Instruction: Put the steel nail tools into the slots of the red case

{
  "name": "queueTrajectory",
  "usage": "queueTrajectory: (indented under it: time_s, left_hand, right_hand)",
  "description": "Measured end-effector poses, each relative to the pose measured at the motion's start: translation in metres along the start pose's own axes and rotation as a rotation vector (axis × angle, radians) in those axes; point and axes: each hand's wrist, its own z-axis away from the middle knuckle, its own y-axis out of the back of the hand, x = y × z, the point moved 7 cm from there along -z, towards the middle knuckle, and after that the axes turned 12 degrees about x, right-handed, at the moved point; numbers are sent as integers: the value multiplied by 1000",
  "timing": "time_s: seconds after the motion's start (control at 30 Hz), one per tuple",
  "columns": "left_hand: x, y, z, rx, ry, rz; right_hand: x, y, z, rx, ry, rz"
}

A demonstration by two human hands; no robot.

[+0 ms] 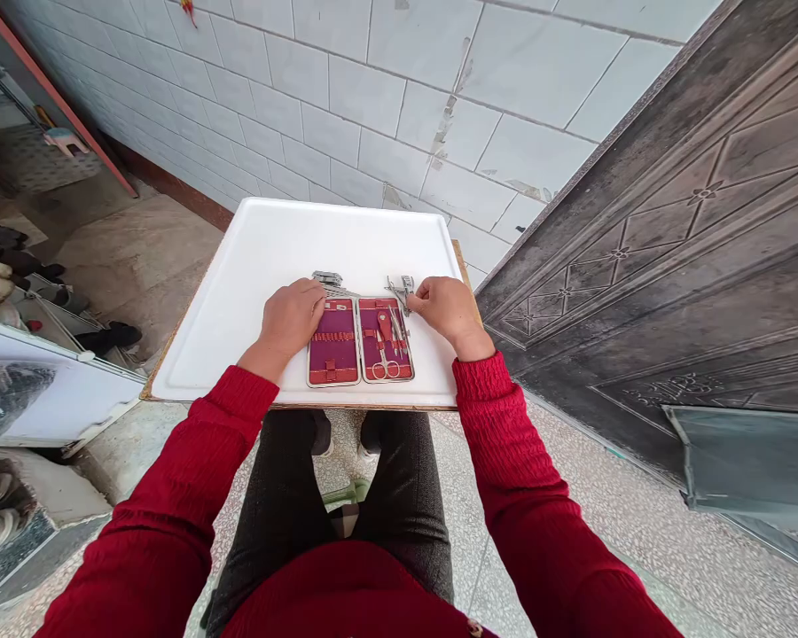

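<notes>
A manicure case (333,359) lies spread flat on a white tabletop, its lining purple with red loops. Its right half carries small scissors (386,365), a red-handled tool (384,326) and slim metal tools; the left half has bare loops. My left hand (291,317) has its fingers bent and closed at the case's upper left edge. Several metal tools (328,279) lie just beyond those fingertips. At the upper right corner of the case, my right hand (445,310) pinches a nail clipper (408,285), partly hidden by the fingers. Beside it are metal nippers (394,287).
The white tabletop (199,354) has a raised rim and stands near a tiled wall (346,97). A dark patterned metal door (638,239) is on the right. Shoes on a rack (59,310) and a white cabinet (46,372) are at the left.
</notes>
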Motion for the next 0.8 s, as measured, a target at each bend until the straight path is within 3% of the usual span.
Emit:
queueTrajectory:
  time_s: [0.17,0.4,0.47,0.6,0.8]
  left_hand:
    - [0,1,0,6,5,-3]
    - [2,3,-1,4,6,-12]
    - [3,4,-1,3,8,-18]
    - [3,2,0,-7,8,-24]
    - [1,0,0,-1,10,-10]
  right_hand:
    - [7,-3,-4,-11,-14,114]
    - [3,0,1,88,-15,-177]
    - [-5,-4,7,18,7,-286]
    - [-21,-11,36,-258,106,-398]
    - [-31,-6,81,-478,194,-233]
